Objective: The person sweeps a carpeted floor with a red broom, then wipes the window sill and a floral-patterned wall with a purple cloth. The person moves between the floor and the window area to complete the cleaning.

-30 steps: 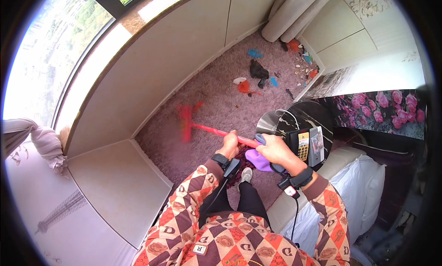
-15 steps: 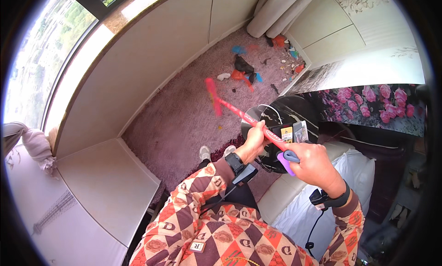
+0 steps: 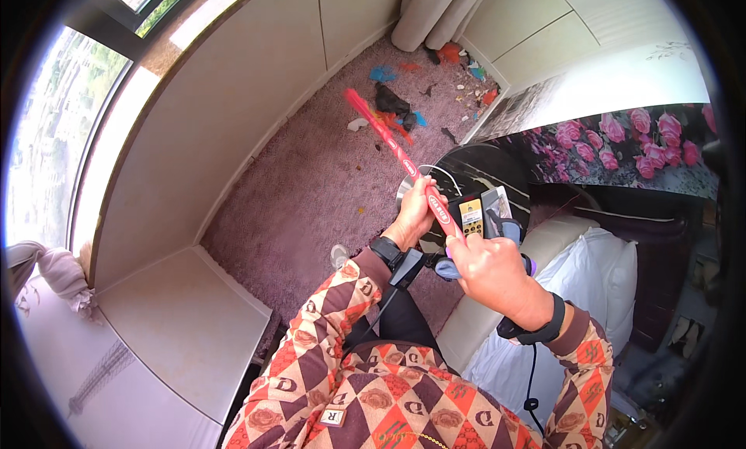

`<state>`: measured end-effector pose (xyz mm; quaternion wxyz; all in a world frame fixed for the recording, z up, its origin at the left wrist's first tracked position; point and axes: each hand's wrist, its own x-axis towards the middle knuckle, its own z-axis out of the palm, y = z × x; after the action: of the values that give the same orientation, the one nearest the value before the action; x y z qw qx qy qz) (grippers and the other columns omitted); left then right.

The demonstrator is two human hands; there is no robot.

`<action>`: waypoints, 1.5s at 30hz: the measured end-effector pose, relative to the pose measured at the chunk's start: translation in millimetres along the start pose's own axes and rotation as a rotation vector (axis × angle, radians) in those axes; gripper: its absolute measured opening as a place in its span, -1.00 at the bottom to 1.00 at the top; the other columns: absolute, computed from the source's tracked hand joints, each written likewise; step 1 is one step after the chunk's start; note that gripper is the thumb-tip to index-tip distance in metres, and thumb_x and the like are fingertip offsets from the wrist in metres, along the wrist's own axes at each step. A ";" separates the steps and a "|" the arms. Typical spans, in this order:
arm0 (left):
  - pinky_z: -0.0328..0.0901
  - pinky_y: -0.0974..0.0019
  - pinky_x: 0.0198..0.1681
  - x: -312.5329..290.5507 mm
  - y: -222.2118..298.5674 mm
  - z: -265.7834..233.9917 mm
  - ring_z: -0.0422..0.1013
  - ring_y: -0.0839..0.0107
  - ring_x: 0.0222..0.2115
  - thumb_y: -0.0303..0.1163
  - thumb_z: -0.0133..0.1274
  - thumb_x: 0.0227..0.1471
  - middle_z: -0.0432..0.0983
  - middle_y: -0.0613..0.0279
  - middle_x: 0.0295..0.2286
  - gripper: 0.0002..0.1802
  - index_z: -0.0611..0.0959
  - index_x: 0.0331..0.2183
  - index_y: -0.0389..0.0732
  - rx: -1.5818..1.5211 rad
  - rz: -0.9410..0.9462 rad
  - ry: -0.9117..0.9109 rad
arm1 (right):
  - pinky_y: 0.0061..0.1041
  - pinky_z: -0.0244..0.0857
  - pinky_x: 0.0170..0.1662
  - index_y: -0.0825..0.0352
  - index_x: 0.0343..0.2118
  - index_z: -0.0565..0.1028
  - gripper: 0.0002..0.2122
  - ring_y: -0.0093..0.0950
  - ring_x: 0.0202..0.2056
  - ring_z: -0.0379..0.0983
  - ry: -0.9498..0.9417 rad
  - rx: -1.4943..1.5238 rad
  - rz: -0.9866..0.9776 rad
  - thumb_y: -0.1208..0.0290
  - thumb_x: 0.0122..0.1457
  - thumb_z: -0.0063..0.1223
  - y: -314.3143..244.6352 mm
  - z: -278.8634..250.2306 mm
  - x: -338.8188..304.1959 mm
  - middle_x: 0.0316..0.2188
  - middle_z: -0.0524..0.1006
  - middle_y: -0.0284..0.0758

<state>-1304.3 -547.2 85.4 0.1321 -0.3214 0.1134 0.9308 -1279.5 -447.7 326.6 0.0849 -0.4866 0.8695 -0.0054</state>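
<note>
Both of my hands hold a long red pole point(image 3: 408, 165) slanting away over the carpet. My left hand point(image 3: 416, 216) is wrapped round its middle, and my right hand point(image 3: 497, 274) grips the near end. A blue-grey loop point(image 3: 447, 269) and a bit of purple show beside my right hand. At its far end, a narrow head point(image 3: 357, 99) looks pinkish-red and blurred, close to the scraps. Among these lie a crumpled black scrap point(image 3: 392, 101), a blue scrap point(image 3: 382, 73), an orange scrap point(image 3: 451, 53) and a white piece point(image 3: 357, 124).
A round black marble-look table point(image 3: 489, 169) with a white cable and a yellow package point(image 3: 472, 217) stands right of the pole. Nearer is a pale padded seat point(image 3: 474, 317) with white bedding point(image 3: 598, 278). Curtains point(image 3: 435, 18) hang in the far corner; a pale wall point(image 3: 256, 68) borders the carpet.
The pole's head has moved farther out and turned, from lying crosswise to nearly in line with the pole. My right hand has shifted slightly left and nearer. The view has tilted a little.
</note>
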 end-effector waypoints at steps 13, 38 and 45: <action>0.39 0.10 -0.24 20.5 -23.9 -82.4 0.43 0.25 -0.45 -0.01 0.05 0.25 0.41 0.23 -0.54 -0.61 0.49 -0.29 -0.18 -0.162 -0.107 0.071 | -0.45 0.39 -0.47 0.26 -0.49 0.47 -0.94 -0.44 -0.55 0.50 0.002 -0.075 -0.112 0.44 0.00 0.11 -0.9 39.3 4.7 -0.58 0.43 -0.35; 0.48 0.09 -0.35 5.9 66.9 -48.0 0.51 0.23 -0.42 0.01 -0.08 0.30 0.48 0.22 -0.46 -0.62 0.44 -0.34 -0.11 0.076 -0.118 0.173 | -0.09 0.46 -0.31 0.21 -0.31 0.55 -0.82 -0.08 -0.40 0.59 0.139 0.477 0.324 0.33 0.02 0.11 23.6 31.4 56.7 -0.52 0.60 -0.14; 0.41 0.09 -0.20 81.0 81.6 -12.3 0.41 0.32 -0.45 -0.14 -0.12 0.31 0.35 0.28 -0.54 -0.67 0.40 -0.44 -0.14 0.230 -0.227 0.276 | -0.11 0.47 -0.34 0.26 -0.39 0.53 -0.83 -0.10 -0.45 0.60 0.128 0.454 0.408 0.30 0.00 0.13 96.2 62.7 97.5 -0.56 0.59 -0.13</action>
<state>-1384.8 -613.4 35.4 0.2552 -0.4393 0.1990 0.8381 -1401.1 -475.1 242.1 0.1356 -0.2692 0.9294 -0.2130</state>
